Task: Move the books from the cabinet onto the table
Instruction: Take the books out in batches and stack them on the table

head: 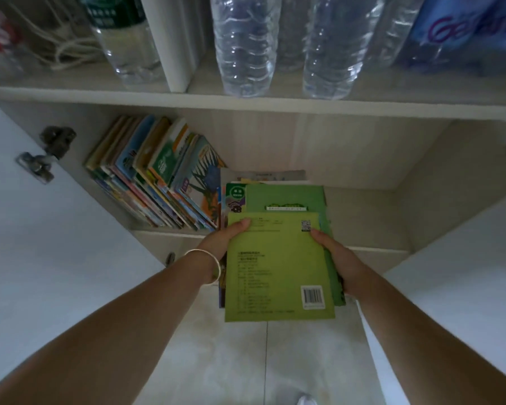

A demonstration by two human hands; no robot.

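Note:
A stack of books (278,267), with a light green back cover and barcode on top, is held flat in front of the open cabinet's lower shelf (371,217). My left hand (221,244) grips its left edge, thumb on the cover. My right hand (338,261) grips its right edge. The stack's far end reaches over the shelf, and I cannot tell whether it rests there. A row of thin colourful books (155,173) leans at the shelf's left side. The table is not in view.
The upper shelf (246,100) carries several clear plastic bottles (246,45) and a blue package (465,30). White cabinet doors (56,229) stand open on both sides, with metal hinges (46,153). Pale tiled floor (246,361) lies below.

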